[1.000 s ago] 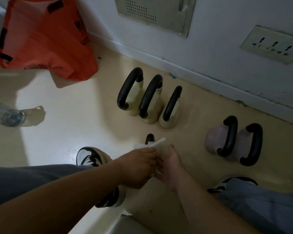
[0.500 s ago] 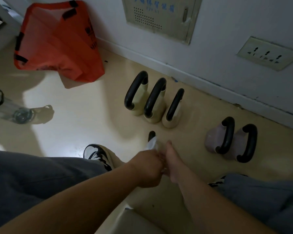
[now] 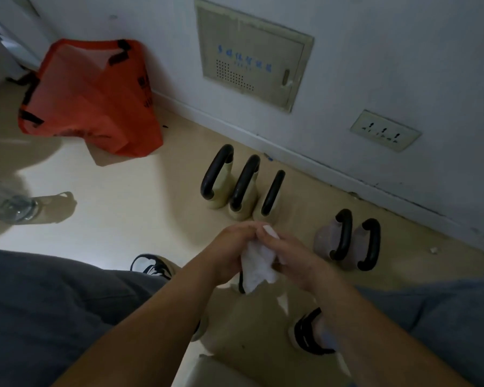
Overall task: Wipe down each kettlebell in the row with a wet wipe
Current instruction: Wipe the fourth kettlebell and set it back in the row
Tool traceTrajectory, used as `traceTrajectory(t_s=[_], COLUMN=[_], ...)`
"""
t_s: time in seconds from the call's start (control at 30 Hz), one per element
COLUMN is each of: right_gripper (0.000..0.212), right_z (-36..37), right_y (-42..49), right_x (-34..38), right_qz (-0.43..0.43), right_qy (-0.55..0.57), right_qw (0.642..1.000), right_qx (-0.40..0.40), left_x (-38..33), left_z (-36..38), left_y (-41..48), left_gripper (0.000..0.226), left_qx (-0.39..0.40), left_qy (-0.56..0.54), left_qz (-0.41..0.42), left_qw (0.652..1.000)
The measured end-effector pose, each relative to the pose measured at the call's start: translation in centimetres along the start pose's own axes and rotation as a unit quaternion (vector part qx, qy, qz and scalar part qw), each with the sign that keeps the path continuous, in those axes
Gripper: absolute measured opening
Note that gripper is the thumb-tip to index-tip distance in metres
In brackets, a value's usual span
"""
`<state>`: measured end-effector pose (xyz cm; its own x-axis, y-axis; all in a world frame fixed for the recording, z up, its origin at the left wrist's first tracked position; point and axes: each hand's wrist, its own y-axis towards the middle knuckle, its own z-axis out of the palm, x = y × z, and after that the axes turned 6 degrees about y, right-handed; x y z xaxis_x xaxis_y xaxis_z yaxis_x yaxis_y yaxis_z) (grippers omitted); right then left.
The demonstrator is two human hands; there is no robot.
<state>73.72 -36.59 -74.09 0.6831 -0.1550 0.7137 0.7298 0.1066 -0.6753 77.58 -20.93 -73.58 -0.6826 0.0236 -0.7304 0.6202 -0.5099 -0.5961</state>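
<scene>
Both hands meet low in the middle of the head view and hold a crumpled white wet wipe [image 3: 259, 265] between them: my left hand [image 3: 229, 255] grips its left side, my right hand [image 3: 294, 258] its right. Under them only a thin black handle edge [image 3: 240, 282] of a near kettlebell shows. Three cream kettlebells [image 3: 245, 196] with black handles stand side by side near the wall. Two mauve kettlebells [image 3: 330, 236] stand to their right.
An orange bag [image 3: 90, 96] slumps against the wall at the left. A clear plastic bottle [image 3: 14, 208] lies on the floor far left. My shoes [image 3: 154, 265] and grey trouser legs flank the hands. The wall carries a panel [image 3: 252, 68] and a socket [image 3: 384, 129].
The hands have drawn back from the near kettlebell's handle, which is now almost hidden. The wipe, a small flap before, now hangs bunched between both hands. The view has tilted up the wall.
</scene>
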Motion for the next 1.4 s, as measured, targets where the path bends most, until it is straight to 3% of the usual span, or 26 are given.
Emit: traceTrajectory(t_s=[0.1, 0.27, 0.43, 0.57, 0.67, 0.73, 0.83, 0.97, 1.07, 1.2, 1.27, 1.4], right_gripper=[0.048, 0.036, 0.036, 0.049, 0.046, 0.041, 0.04, 0.05, 0.049, 0.045, 0.043, 0.03], right_z=[0.8, 0.2, -2.4, -2.2, -0.6, 0.7, 3.4, 7.7, 7.6, 4.8, 5.2, 8.2], right_y=[0.3, 1.3, 3.2, 4.3, 4.9, 5.7, 7.3, 8.5, 10.3, 12.4, 11.2, 6.6], right_x=[-0.2, -0.8, -0.8, -1.2, -1.9, -2.5, -3.2, -4.1, -4.2, -2.6, -2.9, -5.8], right_qz=[0.001, 0.008, 0.062, 0.024, -0.024, -0.034, -0.028, -0.043, -0.035, 0.063, 0.045, -0.026], right_qy=[-0.003, -0.069, 0.091, -0.076, -0.146, -0.134, -0.104, -0.191, -0.225, -0.157, -0.201, -0.281], right_qw=[1.0, 0.992, 0.95, 0.92, 0.915, 0.932, 0.963, 0.957, 0.948, 0.971, 0.964, 0.927], right_qx=[-0.003, -0.102, -0.291, -0.385, -0.375, -0.334, -0.247, -0.217, -0.22, -0.172, -0.17, -0.248], left_x=[0.8, 1.6, 2.6, 5.0, 6.3, 7.3, 8.2, 8.2, 8.7, 8.9, 8.8, 9.1], left_z=[-0.8, -2.0, -4.4, -6.2, -4.9, -3.9, -3.4, -3.1, -3.4, -3.5, -3.4, -4.0], left_y=[0.6, 1.3, 2.1, 3.1, 3.3, 3.4, 3.7, 3.3, 3.1, 3.2, 3.0, 2.8], left_gripper=[0.024, 0.01, 0.021, 0.024, 0.028, 0.033, 0.036, 0.041, 0.044, 0.049, 0.048, 0.044], left_qx=[-0.069, -0.133, -0.162, -0.236, -0.122, -0.061, -0.053, 0.003, -0.012, -0.049, -0.042, -0.016], left_qy=[0.019, 0.144, 0.208, 0.319, 0.39, 0.44, 0.47, 0.513, 0.473, 0.413, 0.417, 0.458], left_qz=[0.017, 0.065, 0.009, -0.022, -0.07, -0.084, -0.077, -0.088, -0.069, -0.06, -0.049, -0.032], left_qw=[0.997, 0.978, 0.965, 0.918, 0.91, 0.892, 0.878, 0.854, 0.878, 0.907, 0.907, 0.888])
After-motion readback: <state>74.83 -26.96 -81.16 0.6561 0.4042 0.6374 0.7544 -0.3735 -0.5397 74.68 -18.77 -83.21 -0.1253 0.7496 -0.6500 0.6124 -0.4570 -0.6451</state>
